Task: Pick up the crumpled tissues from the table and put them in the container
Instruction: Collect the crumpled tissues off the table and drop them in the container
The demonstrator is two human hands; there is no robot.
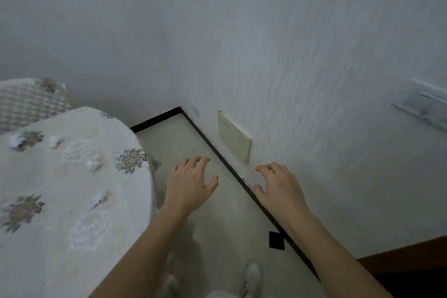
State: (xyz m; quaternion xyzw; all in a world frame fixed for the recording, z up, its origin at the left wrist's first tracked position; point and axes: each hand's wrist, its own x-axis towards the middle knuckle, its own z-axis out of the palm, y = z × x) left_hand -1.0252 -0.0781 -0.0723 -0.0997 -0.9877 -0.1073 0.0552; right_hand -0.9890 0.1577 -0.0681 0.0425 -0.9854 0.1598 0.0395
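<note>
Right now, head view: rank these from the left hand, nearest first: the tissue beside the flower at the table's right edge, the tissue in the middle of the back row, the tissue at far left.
1. Flower-side tissue, on the right side of the table, nearest the left hand.
2. Middle tissue, farther back and left.
3. Far-left tissue, by the picture's left edge.

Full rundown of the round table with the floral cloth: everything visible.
The round table fills the lower left, covered by a cream embossed cloth printed with grey-brown flowers that hangs over its right edge. At least four small white crumpled tissues lie scattered on top, blurred. Its legs are hidden. The left hand and right hand hover over the floor beside it, touching nothing.
</note>
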